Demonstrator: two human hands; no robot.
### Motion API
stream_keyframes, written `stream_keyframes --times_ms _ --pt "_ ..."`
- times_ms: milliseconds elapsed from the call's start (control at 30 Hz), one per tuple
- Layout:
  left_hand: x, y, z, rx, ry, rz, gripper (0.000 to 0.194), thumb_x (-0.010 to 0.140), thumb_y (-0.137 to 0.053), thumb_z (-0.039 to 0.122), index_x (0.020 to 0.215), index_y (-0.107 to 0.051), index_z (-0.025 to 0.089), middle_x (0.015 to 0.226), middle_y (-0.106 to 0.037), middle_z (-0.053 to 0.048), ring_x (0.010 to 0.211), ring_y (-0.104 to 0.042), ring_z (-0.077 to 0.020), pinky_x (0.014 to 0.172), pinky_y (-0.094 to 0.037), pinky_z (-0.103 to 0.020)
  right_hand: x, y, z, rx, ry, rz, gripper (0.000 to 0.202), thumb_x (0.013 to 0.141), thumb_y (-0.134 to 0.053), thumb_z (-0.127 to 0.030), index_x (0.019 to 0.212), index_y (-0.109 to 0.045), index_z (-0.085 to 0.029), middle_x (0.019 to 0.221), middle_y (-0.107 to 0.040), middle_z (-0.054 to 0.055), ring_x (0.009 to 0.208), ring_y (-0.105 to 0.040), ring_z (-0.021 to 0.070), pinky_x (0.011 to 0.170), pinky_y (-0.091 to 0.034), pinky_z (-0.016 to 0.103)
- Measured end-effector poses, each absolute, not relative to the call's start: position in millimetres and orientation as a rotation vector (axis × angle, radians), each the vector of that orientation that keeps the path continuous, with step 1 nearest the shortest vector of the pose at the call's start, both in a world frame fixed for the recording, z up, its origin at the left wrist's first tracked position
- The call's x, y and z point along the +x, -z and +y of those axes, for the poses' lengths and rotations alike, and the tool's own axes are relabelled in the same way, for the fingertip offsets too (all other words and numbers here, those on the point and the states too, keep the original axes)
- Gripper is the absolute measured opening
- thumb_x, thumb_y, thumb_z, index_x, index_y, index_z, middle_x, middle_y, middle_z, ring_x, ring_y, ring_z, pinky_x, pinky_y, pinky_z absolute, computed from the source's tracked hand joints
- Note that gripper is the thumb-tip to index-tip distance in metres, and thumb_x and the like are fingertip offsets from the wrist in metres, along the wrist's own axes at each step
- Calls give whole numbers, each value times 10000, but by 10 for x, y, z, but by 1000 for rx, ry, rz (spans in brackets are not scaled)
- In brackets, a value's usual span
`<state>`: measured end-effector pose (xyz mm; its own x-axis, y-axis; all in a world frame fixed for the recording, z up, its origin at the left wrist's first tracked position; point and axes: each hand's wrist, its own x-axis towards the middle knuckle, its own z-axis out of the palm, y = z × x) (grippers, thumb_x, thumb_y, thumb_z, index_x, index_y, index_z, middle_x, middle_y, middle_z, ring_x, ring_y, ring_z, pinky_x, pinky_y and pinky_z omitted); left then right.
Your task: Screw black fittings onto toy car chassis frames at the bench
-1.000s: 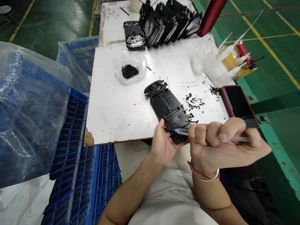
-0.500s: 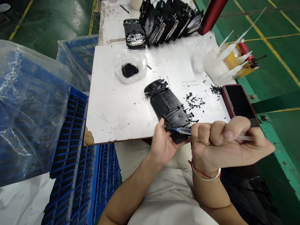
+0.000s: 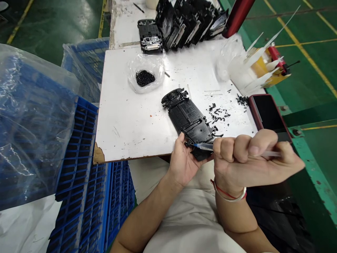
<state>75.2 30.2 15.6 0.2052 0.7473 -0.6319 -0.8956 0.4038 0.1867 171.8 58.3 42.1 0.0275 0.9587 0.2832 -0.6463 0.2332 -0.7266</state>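
A black toy car chassis (image 3: 188,114) lies slantwise on the white tabletop, its near end over the front edge. My left hand (image 3: 183,161) is closed on that near end, thumb at its left side. In my right hand (image 3: 244,158) is a clear syringe (image 3: 204,146) with a blue tip, gripped in the curled fingers with the thumb along it. The tip touches or nearly touches the chassis's near left corner, close to my left thumb. My right palm hides part of the syringe and the chassis's near right side.
A plastic bag of small black parts (image 3: 144,78) sits at the back left. More chassis (image 3: 184,24) stand in a row behind it. Loose black bits (image 3: 218,113), a phone (image 3: 267,112) and white nozzles (image 3: 259,79) are at right. Blue crates (image 3: 79,168) stand left.
My right hand has shifted very slightly left with the syringe. The chassis and my left hand stay where they were.
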Motion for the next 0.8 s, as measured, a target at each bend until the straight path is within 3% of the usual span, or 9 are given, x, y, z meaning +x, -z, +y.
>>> stream_keyframes --times_ms 233,400,600,700,800 --pt "770 -166 301 -225 -1139 755 509 982 -293 492 1053 -674 163 1090 -696 -108 1002 -659 -255 853 -574 -433 1757 -420 673 -276 -1402 -1099 483 907 -325 -456 595 -578 -187 468 -351 -30 330 -313 92 343 -301 233" --pt "752 -186 298 -219 -1135 765 509 980 -304 506 1070 -670 165 1055 -707 -102 990 -659 -248 817 -587 -406 1796 -440 687 -132 -1538 -1261 515 930 -270 -479 655 -596 -190 464 -368 -23 347 -345 114 380 -350 279" --pt "747 -184 276 -230 -1171 734 476 970 -360 504 1125 -648 160 1117 -700 -106 966 -681 -218 768 -600 -321 1842 -560 600 -130 -1662 -1126 443 914 -317 -428 539 -413 -212 421 -263 -47 297 -246 84 318 -260 251" --pt "733 -167 259 -212 -1200 648 495 962 -371 514 1127 -649 138 1141 -698 -131 998 -682 -259 801 -606 -403 2010 -635 659 -196 -1666 -960 471 909 -408 -391 486 -319 -203 426 -222 -65 284 -152 45 268 -206 235" --pt "702 -157 244 -192 -1223 636 475 941 -437 517 1136 -651 140 1146 -701 -129 1013 -681 -280 818 -605 -463 2324 -688 811 -197 -1501 -755 483 907 -508 -379 472 -382 -212 449 -351 -53 288 -246 28 261 -261 220"
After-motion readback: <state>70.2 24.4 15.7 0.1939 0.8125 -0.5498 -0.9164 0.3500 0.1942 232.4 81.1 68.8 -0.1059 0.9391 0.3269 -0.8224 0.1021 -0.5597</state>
